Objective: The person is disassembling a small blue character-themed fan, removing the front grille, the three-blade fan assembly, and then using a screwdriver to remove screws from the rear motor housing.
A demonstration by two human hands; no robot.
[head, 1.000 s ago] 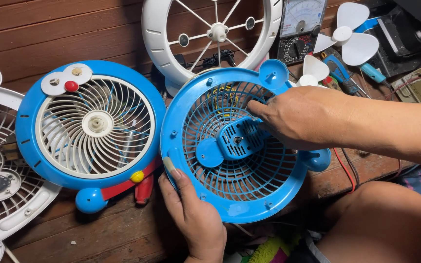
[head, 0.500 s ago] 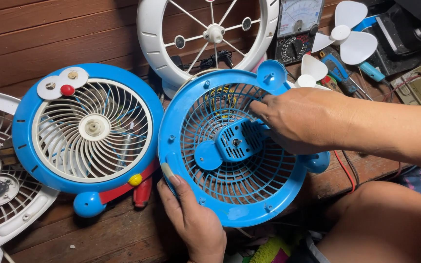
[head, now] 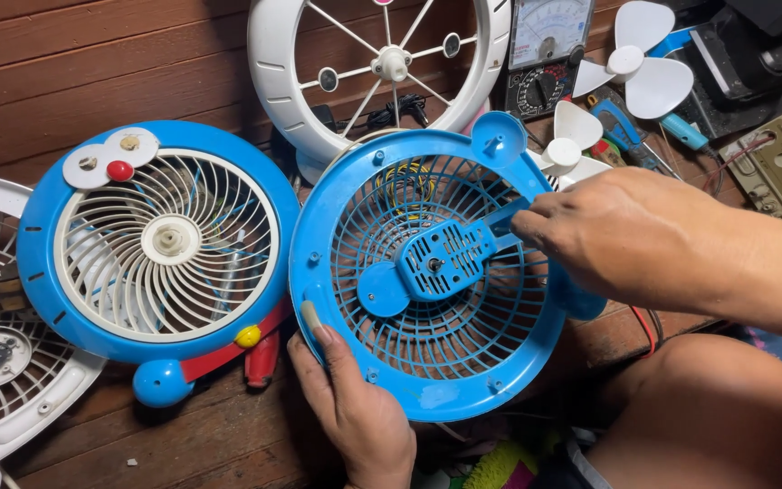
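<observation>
Bracing blue rear fan grille with my left hand, thumb on its lower-left rim; right hand has fingers curled narrow on the central motor mount. Best to keep the rim pinned and push square. Right fingertips hidden, so exact grip unclear. Yellow wiring behind the grille barely readable.

Bright, even daylight, sharp focus throughout. Soft shadows fall toward six o'clock under the round blue plastic fan grille. No glare.

rear grille ctr | front fan cover to its L | meter behind | propeller behind-R
</observation>
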